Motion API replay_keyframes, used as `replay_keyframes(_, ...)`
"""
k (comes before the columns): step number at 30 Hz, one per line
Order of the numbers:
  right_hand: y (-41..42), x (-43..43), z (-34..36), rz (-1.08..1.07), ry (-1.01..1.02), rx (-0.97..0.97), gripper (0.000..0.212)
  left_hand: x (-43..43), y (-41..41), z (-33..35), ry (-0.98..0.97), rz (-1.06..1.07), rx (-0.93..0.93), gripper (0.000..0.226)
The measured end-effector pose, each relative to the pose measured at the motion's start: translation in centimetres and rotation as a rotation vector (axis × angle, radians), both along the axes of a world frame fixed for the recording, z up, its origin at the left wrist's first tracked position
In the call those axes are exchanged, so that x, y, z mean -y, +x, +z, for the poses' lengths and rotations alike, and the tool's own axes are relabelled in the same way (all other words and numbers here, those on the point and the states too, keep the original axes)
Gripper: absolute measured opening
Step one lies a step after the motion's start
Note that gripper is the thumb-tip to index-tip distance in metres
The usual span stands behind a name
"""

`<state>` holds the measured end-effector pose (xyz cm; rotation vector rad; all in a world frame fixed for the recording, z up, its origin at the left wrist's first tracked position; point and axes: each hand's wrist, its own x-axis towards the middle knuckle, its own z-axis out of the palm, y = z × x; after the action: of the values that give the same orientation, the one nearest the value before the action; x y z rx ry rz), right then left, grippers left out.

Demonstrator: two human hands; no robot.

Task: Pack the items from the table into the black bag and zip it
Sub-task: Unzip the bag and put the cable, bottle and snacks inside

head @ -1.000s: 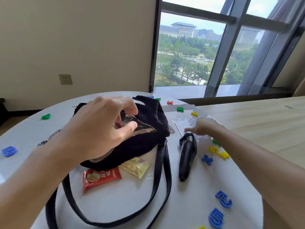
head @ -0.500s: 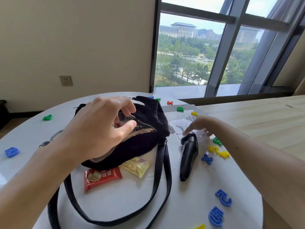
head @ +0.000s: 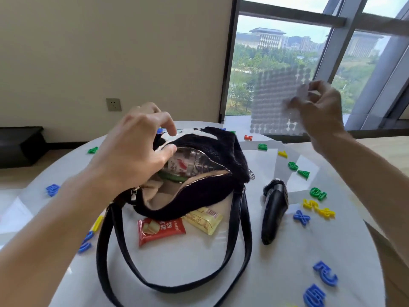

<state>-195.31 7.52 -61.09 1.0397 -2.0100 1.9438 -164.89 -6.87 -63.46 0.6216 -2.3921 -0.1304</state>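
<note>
A fuzzy black bag lies unzipped mid-table, its straps looping toward me. My left hand grips the rear edge of the opening and holds it wide; a clear bottle with a red-and-white label shows inside. My right hand is raised above the table's far right, pinching a clear sheet of round dots. A red snack packet and a yellow snack packet lie just in front of the bag. A black shaver-like device lies to its right.
Coloured plastic letters and numbers are scattered over the round white table: blue ones at the near right, green and yellow ones by the device, a blue one at the left. A window stands behind.
My right hand has lifted the dotted sheet off the table up into the air. My left hand has pulled the bag's opening wider, showing the bottle inside.
</note>
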Motion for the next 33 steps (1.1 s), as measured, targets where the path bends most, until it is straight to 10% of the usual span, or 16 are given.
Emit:
replay_keyframes(7,12.9,-2.9,-1.4,0.494,-0.113,-0.395,0.028,2.0,0.7,-1.5,0.201,0.293,0.309,0.043)
replay_keyframes(16,15.5,-0.3,-9.3,0.323,0.320,-1.273,0.034,2.3,0.7,-1.7,0.179,0.260,0.107,0.010)
replay_keyframes(33,16.6,12.2,-6.6,-0.202,1.037,-1.399,0.022,1.2,-0.5,-0.7,0.075,0.207,-0.083,0.010)
